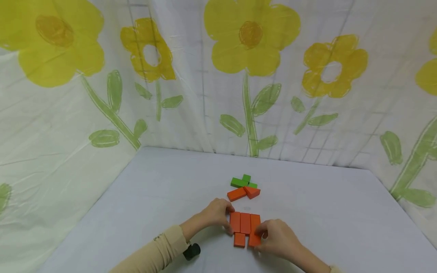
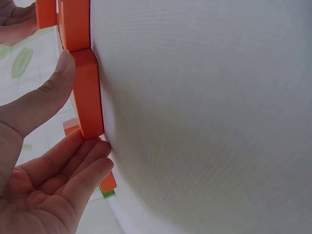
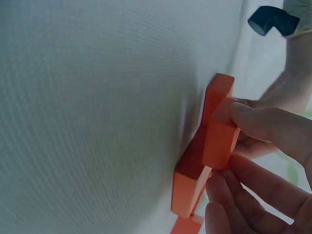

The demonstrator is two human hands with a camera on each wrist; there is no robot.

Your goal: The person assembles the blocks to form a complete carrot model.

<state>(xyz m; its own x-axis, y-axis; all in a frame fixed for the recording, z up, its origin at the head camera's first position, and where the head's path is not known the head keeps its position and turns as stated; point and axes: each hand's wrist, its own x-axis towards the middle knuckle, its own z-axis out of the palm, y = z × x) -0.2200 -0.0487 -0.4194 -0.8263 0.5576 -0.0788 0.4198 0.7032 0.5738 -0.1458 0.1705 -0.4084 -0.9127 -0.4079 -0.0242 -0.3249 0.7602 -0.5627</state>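
Three long red-orange blocks lie side by side on the table: a left block [image 1: 235, 222], a middle block [image 1: 245, 223] and a right block [image 1: 254, 229] set slightly nearer. A small square block [image 1: 239, 239] sits against the near end of the left block. My left hand [image 1: 217, 212] spans the left block, thumb at its near end and fingertips at its far end, as the left wrist view also shows along the block [image 2: 87, 95]. With thumb and fingers, my right hand [image 1: 278, 238] pinches the right block [image 3: 221, 139].
Beyond the hands lie an orange rectangular block [image 1: 236, 194] and an orange triangular block [image 1: 252, 192]. Several green blocks [image 1: 239, 182] lie just behind them. A dark device [image 1: 192, 251] sticks out at the left cuff. A flower-printed curtain [image 1: 191, 113] hangs behind the white table [image 1: 334, 212].
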